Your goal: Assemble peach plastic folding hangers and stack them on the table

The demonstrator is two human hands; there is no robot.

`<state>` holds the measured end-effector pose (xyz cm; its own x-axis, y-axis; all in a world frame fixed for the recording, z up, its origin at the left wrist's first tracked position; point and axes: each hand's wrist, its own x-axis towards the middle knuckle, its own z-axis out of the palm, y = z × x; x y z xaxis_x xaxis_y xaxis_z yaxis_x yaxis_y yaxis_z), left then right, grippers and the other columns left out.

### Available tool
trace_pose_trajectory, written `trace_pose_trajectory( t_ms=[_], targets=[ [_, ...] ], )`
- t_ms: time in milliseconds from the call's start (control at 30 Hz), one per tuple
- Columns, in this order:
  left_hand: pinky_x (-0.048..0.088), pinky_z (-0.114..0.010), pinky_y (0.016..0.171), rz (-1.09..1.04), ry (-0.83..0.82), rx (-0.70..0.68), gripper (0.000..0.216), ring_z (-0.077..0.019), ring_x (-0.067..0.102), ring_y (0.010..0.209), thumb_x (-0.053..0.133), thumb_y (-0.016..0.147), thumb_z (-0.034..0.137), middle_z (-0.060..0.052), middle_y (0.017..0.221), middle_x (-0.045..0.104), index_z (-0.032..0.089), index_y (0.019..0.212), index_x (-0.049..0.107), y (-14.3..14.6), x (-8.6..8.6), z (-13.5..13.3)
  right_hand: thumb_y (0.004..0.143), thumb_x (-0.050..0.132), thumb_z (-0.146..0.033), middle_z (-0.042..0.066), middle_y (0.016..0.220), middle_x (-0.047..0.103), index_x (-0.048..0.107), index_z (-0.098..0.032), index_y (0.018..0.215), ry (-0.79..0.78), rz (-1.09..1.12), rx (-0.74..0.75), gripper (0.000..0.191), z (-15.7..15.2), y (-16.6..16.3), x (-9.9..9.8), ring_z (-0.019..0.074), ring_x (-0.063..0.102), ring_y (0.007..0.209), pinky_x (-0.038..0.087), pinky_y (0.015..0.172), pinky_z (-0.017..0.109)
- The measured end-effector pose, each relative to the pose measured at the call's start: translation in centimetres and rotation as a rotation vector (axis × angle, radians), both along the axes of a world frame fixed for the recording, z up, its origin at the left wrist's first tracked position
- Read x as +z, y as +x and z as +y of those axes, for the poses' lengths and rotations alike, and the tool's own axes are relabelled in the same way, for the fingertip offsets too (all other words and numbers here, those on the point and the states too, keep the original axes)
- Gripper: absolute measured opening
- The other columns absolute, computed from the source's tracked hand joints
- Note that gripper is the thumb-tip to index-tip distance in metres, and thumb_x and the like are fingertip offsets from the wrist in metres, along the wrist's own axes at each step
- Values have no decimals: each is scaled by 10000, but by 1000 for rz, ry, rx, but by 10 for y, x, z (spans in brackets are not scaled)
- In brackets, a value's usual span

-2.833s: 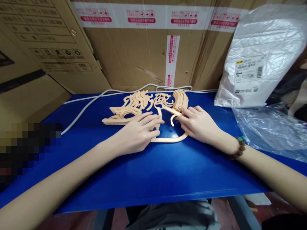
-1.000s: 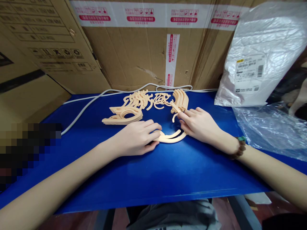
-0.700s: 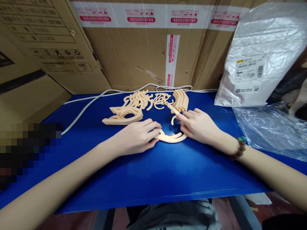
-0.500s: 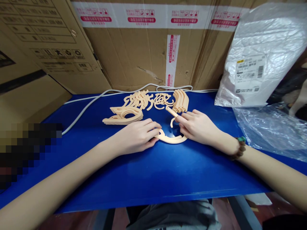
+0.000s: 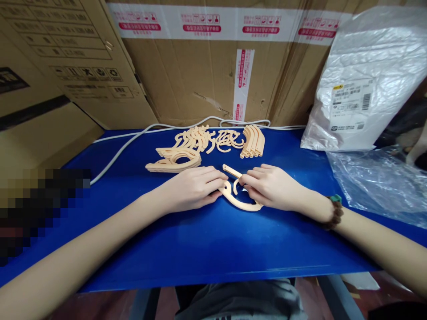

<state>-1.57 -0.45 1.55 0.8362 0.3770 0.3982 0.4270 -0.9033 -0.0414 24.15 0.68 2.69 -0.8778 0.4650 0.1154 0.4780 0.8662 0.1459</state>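
Between my hands is a cream plastic folding clothes hanger (image 5: 245,205), its curved arm bowed toward me and a straight arm (image 5: 231,170) and a small hook (image 5: 235,186) sticking out at the top. My left hand (image 5: 199,187) pinches the hanger's left end. With fingers curled, my right hand (image 5: 271,186) grips its right side, covering where the parts meet. Just beyond my left hand lies a stack of curved cream hanger pieces (image 5: 173,166).
Behind are loose cream curved parts (image 5: 195,138), small hooks (image 5: 227,140) and a row of arm pieces (image 5: 252,141). A white cable (image 5: 116,162) runs along the back of the blue table (image 5: 200,258). Cardboard boxes (image 5: 187,71) stand behind; a white parcel bag (image 5: 353,102) and clear plastic (image 5: 383,178) lie right.
The hanger's straight arm and hook have swung left and down toward my left hand. My right hand has moved slightly down and toward me. The curved arm sits lower.
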Motion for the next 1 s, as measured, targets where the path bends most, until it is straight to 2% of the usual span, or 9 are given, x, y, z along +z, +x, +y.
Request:
trace_pose_trajectory(
  t_ms=[133,233,400,500,633,733,900,1000],
  targets=[
    [506,-319,836,13,63,6,180,-207,651,967,481,969,200,-100,1084,694,131,1014,640,-1,-2,2,964,408,-190,38,813,624,597,-163,1023,-3,-9,10,199,-3,-3,-1,173,514,691,312,685,309],
    [491,-333,809,37,154,62,180,-212,645,930,478,978,222,-82,1066,689,145,1004,639,-1,-1,2,943,425,-169,40,805,615,596,-163,990,-25,12,27,177,-4,-2,-1,177,506,693,317,680,305],
    [457,-325,677,45,208,189,221,-211,618,754,486,978,306,-59,838,662,125,1008,609,0,-1,2,948,404,-170,47,807,601,603,-152,1020,-40,80,66,212,-4,-1,0,182,498,710,335,687,303],
    [447,-322,683,43,116,243,195,-212,615,770,483,974,279,-53,850,661,132,1032,596,-2,-5,4,972,382,-203,51,814,594,600,-146,1068,-49,99,84,244,-6,-1,0,185,498,726,351,695,302],
    [448,-318,731,17,-123,305,179,-203,605,839,456,980,264,-49,918,651,158,975,601,-1,-8,4,977,389,-198,60,846,604,602,-138,1066,-30,115,97,239,-10,-4,-1,187,511,750,376,712,302],
    [447,-323,776,-42,-260,316,201,-191,592,879,414,988,254,-36,958,647,172,987,598,4,-4,-1,984,394,-184,66,885,624,587,-130,1140,-7,129,122,255,-11,-6,-2,182,523,761,385,712,299],
    [451,-339,744,-95,-317,419,252,-210,593,863,554,898,424,-26,916,641,179,940,591,15,1,-13,1003,381,-177,54,860,638,579,-138,1147,89,116,175,248,-11,-6,-7,175,527,748,352,669,306],
    [458,-321,719,-97,-360,449,228,-202,609,862,602,858,384,-17,932,642,184,968,591,17,1,-16,1010,382,-184,47,874,653,575,-158,1159,151,121,201,245,-12,-7,-11,168,541,760,329,650,308]
  ],
)
